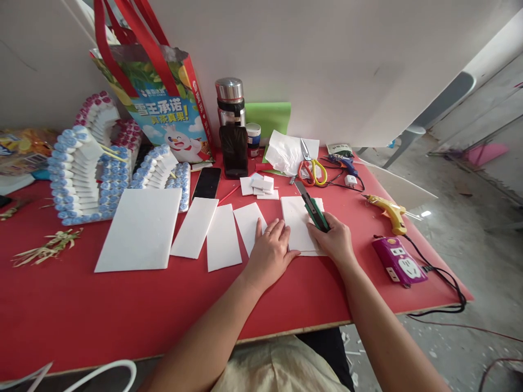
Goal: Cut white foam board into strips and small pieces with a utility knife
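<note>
My right hand is closed around a green utility knife, its blade out and pointing up to the left. Under the knife lies a stack of white foam board sheets. My left hand rests flat with fingers apart, between that stack and a white foam board strip, touching the strip's right side and the stack's left edge. Farther left are a second white strip, a third strip and a large white foam board. Small white offcuts sit behind my left hand.
Scissors, a yellow glue gun and a purple power strip with cables are on the right of the red table. Behind stand a thermos, a phone, a shopping bag and blue-and-white models.
</note>
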The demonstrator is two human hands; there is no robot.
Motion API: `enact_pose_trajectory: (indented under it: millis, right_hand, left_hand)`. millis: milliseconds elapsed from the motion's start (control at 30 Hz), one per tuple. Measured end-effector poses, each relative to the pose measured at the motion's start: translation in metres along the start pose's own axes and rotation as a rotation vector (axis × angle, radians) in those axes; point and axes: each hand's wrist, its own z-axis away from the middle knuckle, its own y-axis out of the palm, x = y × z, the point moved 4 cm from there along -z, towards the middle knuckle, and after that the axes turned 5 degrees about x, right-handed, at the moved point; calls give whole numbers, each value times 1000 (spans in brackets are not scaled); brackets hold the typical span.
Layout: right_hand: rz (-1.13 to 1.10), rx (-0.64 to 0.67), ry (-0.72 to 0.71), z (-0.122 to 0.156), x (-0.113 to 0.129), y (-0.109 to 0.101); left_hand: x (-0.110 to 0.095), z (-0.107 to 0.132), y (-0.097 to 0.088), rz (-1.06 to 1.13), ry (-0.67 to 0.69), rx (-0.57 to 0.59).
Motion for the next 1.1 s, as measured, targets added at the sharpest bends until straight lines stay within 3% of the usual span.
enact_pose_trajectory:
  millis: [367,633,800,1100]
  right_hand:
    - [13,10,-13,-1,0,0]
    - [41,12,-77,-3,1,1]
    - [42,10,-76,-3,-1,2]
    - [18,-2,-151,-2,3,3]
  left_hand:
    - [0,0,-10,32,15,30]
    - [23,-16,-19,120,136,189]
    - [27,-26,-23,149,221,158]
    - [32,-28,-14,186,262,71]
